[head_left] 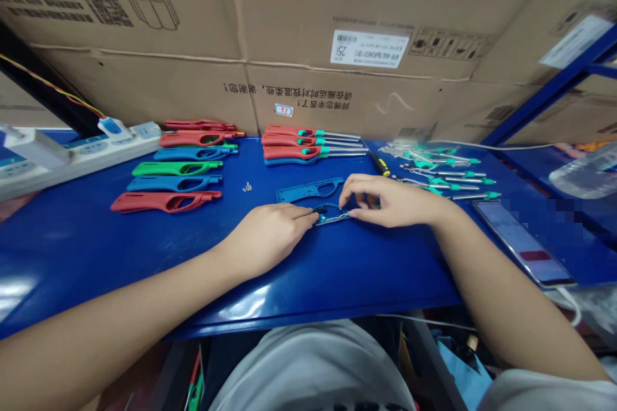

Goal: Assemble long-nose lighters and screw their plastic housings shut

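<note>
Evidently, in the head view, a blue handle piece (332,218) is kept low on the blue table (337,276), between both hands; let it be taken as the dial's centre. Its nine-o'clock end is touched by the fingertips of the left hand (270,234), whose fingers are stretched out and laid together; whether anything is pinched beneath them cannot be told. From between two and three o'clock, the right hand (385,199) is curled over the other end, thumb and forefinger bent toward each other; whether a part is gripped there cannot be told. A similar blue half (308,191) is laid at eleven o'clock, small screws (247,187) between nine and ten, and metal-tube parts (475,196) between two and three.

The handle piece would be judged light, stiff and smooth, so easily slid. It is best gripped along its outer edges, its slim loop being spared, since that is probably weakest.
</note>
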A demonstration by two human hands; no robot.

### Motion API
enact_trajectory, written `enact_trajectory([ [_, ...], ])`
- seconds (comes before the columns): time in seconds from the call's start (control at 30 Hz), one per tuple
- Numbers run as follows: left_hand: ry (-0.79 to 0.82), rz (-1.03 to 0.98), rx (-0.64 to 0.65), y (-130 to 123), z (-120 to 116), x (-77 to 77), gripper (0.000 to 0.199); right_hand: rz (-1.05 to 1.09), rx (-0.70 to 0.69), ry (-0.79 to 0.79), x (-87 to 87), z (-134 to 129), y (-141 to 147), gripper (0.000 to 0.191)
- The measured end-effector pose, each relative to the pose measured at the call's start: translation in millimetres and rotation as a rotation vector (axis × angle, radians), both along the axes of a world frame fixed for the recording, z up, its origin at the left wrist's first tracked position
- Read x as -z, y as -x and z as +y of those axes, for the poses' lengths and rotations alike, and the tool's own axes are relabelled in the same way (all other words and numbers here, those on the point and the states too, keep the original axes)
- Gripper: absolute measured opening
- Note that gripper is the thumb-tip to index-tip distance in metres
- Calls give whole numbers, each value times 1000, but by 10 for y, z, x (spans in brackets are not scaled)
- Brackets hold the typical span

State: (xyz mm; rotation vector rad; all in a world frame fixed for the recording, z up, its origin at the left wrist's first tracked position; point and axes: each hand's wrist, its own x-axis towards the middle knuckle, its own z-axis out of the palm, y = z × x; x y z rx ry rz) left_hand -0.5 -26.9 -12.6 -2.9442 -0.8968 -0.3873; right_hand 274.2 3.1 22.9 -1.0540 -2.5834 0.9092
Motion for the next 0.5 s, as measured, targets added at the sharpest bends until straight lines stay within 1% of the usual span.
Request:
enact_trajectory([
  [0.1, -11, 0, 6, 7, -2, 7, 30, -87, 92, -11, -20, 31, -46, 18],
  [0.23, -40, 26, 30, 10, 2, 4, 30, -191, 158, 71, -2, 69, -34, 21],
  [0.4, -129, 119, 110, -17, -7, -36, 31, -158, 223, 135, 79, 109, 8, 22],
  [0.5, -150, 124, 122, -21, -13, -37, 29, -140, 231, 158, 97, 118, 5, 23],
])
